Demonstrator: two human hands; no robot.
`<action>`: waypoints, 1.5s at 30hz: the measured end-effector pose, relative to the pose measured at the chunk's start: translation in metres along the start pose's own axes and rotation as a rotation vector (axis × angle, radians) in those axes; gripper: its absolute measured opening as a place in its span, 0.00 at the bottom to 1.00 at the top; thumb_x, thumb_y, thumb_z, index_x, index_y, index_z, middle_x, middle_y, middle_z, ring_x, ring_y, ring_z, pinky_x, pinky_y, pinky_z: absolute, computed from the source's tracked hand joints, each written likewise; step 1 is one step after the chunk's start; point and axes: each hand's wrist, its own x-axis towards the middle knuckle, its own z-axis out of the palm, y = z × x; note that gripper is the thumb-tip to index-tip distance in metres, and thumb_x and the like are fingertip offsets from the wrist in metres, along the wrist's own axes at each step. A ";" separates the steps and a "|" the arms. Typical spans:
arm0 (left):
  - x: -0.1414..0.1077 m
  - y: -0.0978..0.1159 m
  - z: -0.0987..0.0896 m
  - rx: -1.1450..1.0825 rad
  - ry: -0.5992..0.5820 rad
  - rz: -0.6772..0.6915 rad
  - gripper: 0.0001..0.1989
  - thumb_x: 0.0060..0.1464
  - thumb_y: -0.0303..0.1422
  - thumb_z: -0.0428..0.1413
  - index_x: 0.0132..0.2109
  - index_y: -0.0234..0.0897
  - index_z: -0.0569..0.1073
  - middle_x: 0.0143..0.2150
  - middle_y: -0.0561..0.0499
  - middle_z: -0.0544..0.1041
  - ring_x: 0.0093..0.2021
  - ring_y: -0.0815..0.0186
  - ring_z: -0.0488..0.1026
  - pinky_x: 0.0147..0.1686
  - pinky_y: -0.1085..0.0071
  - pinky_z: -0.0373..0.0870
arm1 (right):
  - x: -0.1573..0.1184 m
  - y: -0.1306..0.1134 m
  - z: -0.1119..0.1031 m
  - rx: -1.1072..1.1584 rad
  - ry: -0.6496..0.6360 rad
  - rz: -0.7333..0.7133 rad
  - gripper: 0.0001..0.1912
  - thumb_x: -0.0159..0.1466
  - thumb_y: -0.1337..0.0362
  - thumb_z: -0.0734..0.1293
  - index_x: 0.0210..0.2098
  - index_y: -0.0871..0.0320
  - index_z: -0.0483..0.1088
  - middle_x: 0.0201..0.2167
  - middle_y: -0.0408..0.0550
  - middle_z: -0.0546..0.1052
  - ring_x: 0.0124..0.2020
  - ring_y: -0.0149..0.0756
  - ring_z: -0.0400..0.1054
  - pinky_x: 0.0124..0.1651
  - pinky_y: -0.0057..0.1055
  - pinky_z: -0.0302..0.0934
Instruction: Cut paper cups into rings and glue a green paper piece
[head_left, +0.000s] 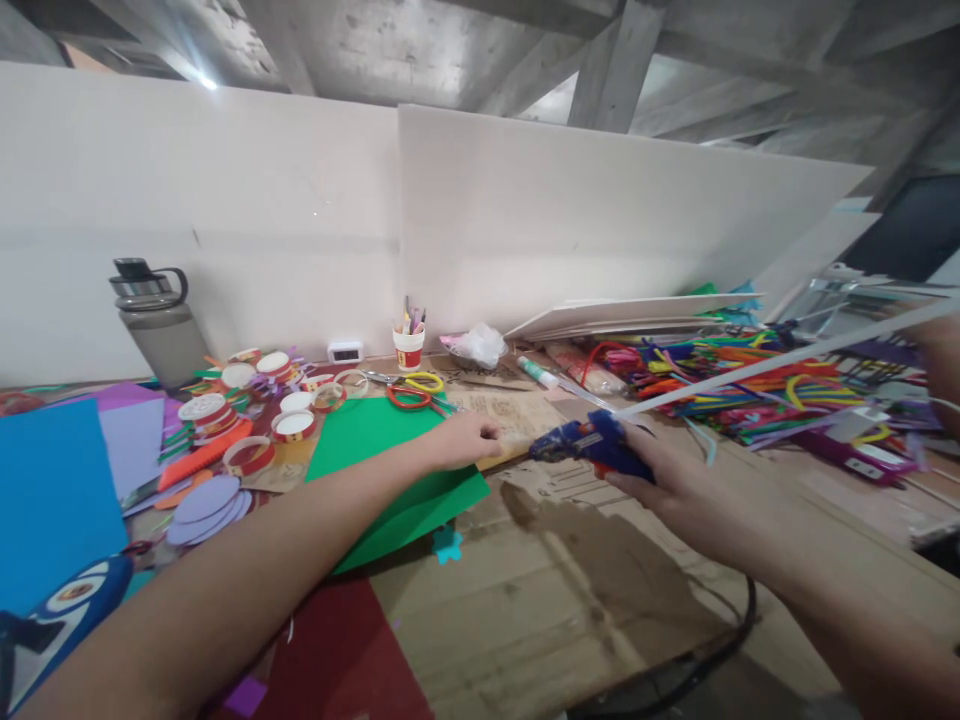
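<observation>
My right hand [664, 478] is wrapped around a blue hot glue gun [589, 443], whose nozzle points left toward my other hand. The fingers of my left hand [466, 440] are curled closed over the right edge of a green paper sheet [382, 440]; whatever they pinch is hidden. Brown cardboard [517, 610] lies beneath both hands. A small turquoise flower-shaped cutout [448, 543] rests on it, just below the green sheet. Behind my left hand are scissors with red and yellow handles [411, 398].
Cardboard rings and lids [206, 415], lilac paper discs [206, 510] and an orange cutter [206, 453] crowd the left, near a grey bottle [159, 325]. Colourful pipe cleaners [720, 375] pile up at right. A long whitish strip [787, 355] slants toward another person's blurred arm [941, 360].
</observation>
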 end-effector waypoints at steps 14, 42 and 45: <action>0.001 -0.001 0.000 -0.010 0.010 -0.003 0.07 0.47 0.30 0.54 0.24 0.36 0.65 0.21 0.56 0.62 0.27 0.69 0.60 0.27 0.71 0.53 | 0.002 -0.010 0.024 -0.271 -0.042 -0.052 0.21 0.58 0.67 0.64 0.51 0.56 0.71 0.42 0.54 0.80 0.42 0.47 0.75 0.40 0.33 0.65; 0.003 -0.003 -0.010 -0.123 0.033 -0.070 0.08 0.43 0.33 0.52 0.22 0.37 0.61 0.20 0.56 0.60 0.26 0.68 0.58 0.27 0.69 0.52 | -0.004 -0.021 0.037 -0.242 -0.115 -0.046 0.15 0.62 0.70 0.61 0.48 0.58 0.70 0.45 0.55 0.77 0.48 0.44 0.71 0.48 0.34 0.62; 0.003 -0.004 -0.009 -0.151 0.032 -0.061 0.07 0.42 0.34 0.52 0.23 0.37 0.62 0.21 0.56 0.60 0.26 0.68 0.58 0.27 0.69 0.52 | -0.005 -0.024 0.037 -0.233 -0.143 -0.056 0.17 0.62 0.71 0.60 0.49 0.57 0.70 0.46 0.54 0.77 0.48 0.43 0.71 0.49 0.34 0.62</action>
